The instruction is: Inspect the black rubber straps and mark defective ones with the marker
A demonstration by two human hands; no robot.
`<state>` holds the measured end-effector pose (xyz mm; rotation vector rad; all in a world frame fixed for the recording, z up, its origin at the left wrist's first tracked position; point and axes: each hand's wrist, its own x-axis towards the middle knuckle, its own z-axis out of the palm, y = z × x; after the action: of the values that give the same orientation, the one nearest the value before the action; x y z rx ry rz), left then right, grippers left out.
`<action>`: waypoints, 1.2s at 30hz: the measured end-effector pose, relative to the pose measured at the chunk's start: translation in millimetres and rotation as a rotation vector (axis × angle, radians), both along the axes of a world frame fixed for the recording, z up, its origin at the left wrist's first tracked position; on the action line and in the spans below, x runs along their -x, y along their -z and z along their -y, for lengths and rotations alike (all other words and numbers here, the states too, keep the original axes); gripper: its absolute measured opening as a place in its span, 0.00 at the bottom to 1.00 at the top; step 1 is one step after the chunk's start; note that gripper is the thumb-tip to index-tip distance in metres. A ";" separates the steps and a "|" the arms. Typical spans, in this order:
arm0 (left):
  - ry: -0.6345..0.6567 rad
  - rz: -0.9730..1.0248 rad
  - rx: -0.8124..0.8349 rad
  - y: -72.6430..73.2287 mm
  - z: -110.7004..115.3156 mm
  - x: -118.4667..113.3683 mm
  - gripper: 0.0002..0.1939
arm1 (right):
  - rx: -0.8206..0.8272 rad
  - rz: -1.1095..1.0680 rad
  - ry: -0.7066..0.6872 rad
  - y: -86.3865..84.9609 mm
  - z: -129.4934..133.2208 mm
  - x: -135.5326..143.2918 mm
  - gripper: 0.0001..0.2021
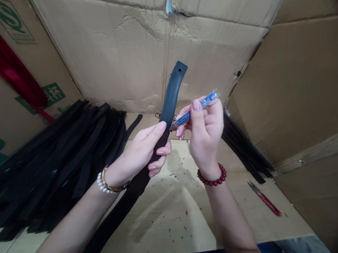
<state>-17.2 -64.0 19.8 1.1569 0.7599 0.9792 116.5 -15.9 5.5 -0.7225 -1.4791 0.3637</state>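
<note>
A long black strap (173, 89) runs up between my hands, its smooth upper end slightly curved with a small hole near the tip. My left hand (144, 150) is closed around the strap below that smooth part, thumb on top. The strap's lower length hangs down past my left wrist. Pinched in my right hand (203, 129) is a cutter blade (194, 112) with a blue printed wrapper around its upper part. The blade's pointed metal tip is at the strap's right edge, close to my left thumb; whether it touches cannot be made out.
A large pile of black straps (53, 168) lies on the left, with more straps (242, 147) at the right. Red-handled snips (265, 198) rest on the table (156, 222), where small dark bits are scattered. Cardboard walls (104, 52) enclose the back and sides. Red material (13, 69) hangs at left.
</note>
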 end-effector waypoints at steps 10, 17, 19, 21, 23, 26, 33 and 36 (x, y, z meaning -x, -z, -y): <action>-0.011 -0.011 -0.005 5.8 -9.2 1.0 0.14 | 0.006 -0.021 0.039 6.9 -5.5 5.6 0.10; -0.025 -0.019 0.006 2.8 -7.1 -0.2 0.13 | -0.010 0.012 0.056 7.5 -7.6 3.8 0.09; -0.027 -0.026 0.011 2.3 -6.3 -0.1 0.14 | -0.011 0.006 0.057 7.3 -8.0 3.4 0.09; -0.025 -0.029 0.012 2.5 -6.3 0.3 0.14 | -0.011 0.000 0.055 6.7 -7.4 3.2 0.09; -0.021 -0.031 0.012 3.2 -6.9 0.8 0.14 | -0.008 0.001 0.057 6.0 -6.3 3.2 0.10; -0.016 -0.025 0.008 4.4 -8.2 1.1 0.14 | -0.004 0.024 0.057 6.3 -4.9 3.3 0.13; -0.022 -0.033 0.014 1.6 -6.1 -0.7 0.13 | 0.016 -0.005 0.032 10.4 -5.1 5.1 0.11; -0.013 -0.037 0.019 0.8 -5.9 -0.8 0.13 | 0.015 0.002 0.038 10.3 -4.2 5.3 0.10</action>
<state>-16.4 -58.1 19.0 1.1577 0.8057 0.9615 111.1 -11.7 -4.7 -0.7620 -1.4644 0.3459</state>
